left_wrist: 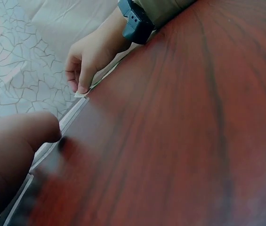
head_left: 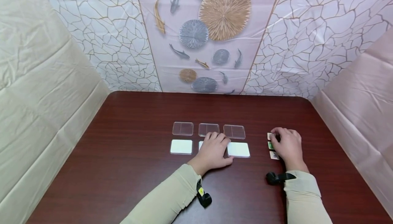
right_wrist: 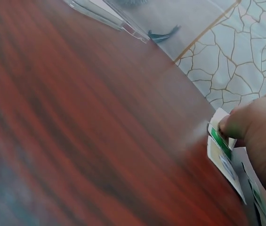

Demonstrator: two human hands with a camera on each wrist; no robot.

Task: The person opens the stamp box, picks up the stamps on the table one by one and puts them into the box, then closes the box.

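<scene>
My left hand [head_left: 213,150] rests with relaxed fingers over the middle white-backed flat case [head_left: 200,144], covering most of it. Matching white-backed cases lie on either side, one on the left [head_left: 181,147] and one on the right [head_left: 238,150]. My right hand [head_left: 287,145] is at a short column of small stamp-like paper squares, its thumb and forefinger pinching the far square [right_wrist: 219,116]. Nearer me in that column are a green square [head_left: 270,145] and a pale one with a dark picture [head_left: 274,155]. The right fingers hide part of the far square.
Behind the white-backed cases, three clear plastic pieces, left [head_left: 183,128], middle [head_left: 208,129] and right [head_left: 234,131], lie in a row. The dark red-brown wooden table [head_left: 122,169] ends at a patterned curtain [head_left: 196,63], with plain cloth on both sides.
</scene>
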